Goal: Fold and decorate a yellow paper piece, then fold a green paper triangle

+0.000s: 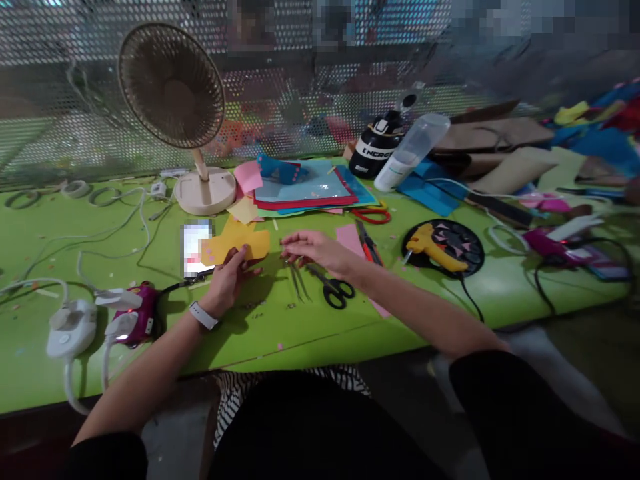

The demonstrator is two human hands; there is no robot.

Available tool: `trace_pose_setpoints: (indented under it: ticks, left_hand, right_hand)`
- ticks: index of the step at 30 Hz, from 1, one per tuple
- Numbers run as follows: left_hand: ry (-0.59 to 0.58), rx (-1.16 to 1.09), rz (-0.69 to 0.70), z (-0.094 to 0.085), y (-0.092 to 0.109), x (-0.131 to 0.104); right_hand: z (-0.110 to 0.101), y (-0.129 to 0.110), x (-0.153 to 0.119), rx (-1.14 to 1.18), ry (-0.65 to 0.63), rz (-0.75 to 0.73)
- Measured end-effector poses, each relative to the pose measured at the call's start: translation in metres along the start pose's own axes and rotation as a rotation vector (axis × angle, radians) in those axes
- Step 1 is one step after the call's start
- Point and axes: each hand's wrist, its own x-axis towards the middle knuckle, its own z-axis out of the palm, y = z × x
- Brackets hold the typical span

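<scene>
My left hand (229, 280) is closed on a yellow felt-like piece (257, 244), thumb on top and fingers beneath. Small pink dots show at the piece's left end, which overlaps a blurred phone-like screen (197, 243). To the right of that piece, my right hand (315, 250) hovers with its fingers stretched out; I see nothing held in it. Below it on the table lie metal tweezers (299, 283) and black-handled scissors (339, 292). A pink strip (351, 239) and a red-and-black tool (369, 245) lie partly behind my right forearm.
A yellow glue gun (435, 248) rests on a round black tray (473, 257). Behind are a fan (205, 190), stacked coloured sheets (310, 187), red-handled scissors (373, 215), a black bottle (376, 150) and a clear bottle (413, 150). Power adapters (135, 313) and cables occupy the left.
</scene>
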Motion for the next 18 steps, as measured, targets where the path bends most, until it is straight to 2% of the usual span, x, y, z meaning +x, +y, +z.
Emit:
trace_pose_setpoints:
  ticks: [3,5,9,13,18]
  left_hand:
    - [0.001,0.013,0.010,-0.002,0.000,0.004]
    - [0.008,0.036,0.026,-0.004,-0.001,0.006]
    - [-0.011,0.059,0.041,-0.004,-0.002,0.005]
    - [-0.031,0.077,0.030,-0.001,0.000,0.003]
    - [-0.042,0.092,0.038,0.001,0.001,0.002]
  right_hand:
    - [-0.030,-0.010,-0.022,-0.120,0.066,-0.156]
    - [-0.049,-0.010,-0.036,-0.182,0.117,-0.189]
    - [-0.081,-0.001,-0.058,-0.355,0.210,-0.168]
    - [-0.112,0.009,-0.074,-0.681,0.433,-0.162]
    - [-0.150,0.013,-0.094,-0.883,0.648,-0.106]
